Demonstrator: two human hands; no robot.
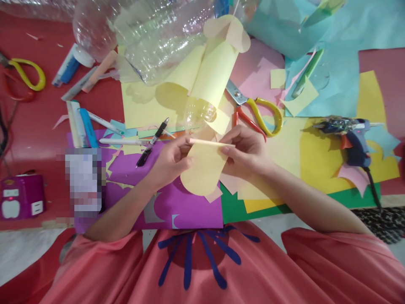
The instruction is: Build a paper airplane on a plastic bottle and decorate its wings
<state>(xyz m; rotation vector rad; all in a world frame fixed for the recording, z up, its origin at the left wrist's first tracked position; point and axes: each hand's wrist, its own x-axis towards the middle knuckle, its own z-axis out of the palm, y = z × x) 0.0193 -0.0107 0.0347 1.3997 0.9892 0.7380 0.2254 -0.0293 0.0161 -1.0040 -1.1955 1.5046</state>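
Pale yellow paper [204, 171] with a rounded lower edge and a narrow fold along its top hangs between the person's two hands, over the near middle of the red surface [109, 101].

At the far left lie scissors with one yellow and one red handle [33, 76], and nearer the person sits a purple box [23, 196] with a white apple shape and a small red light. Right of these are capped markers [85, 126], then a pixelated object [85, 179] I can't make out, beside purple paper [193, 211]. A black pen [153, 141] lies aslant across a white one [122, 142], while clear plastic bottles [158, 38] crowd the far side.

The left hand [172, 162] pinches the paper's left end between thumb and fingers. Beyond the hands, a yellow paper tube [215, 71] with rounded flaps at its far end leans to the right, a clear rounded plastic piece [201, 110] at its near end. The right hand [245, 147] pinches the opposite end of the fold, just beside open scissors [253, 107]. Farther right, a green-capped or green-bodied tool [308, 72] rests on light blue paper [340, 84], and a dark blue glue gun [357, 143] lies on golden paper [319, 164], its cord running toward the person.
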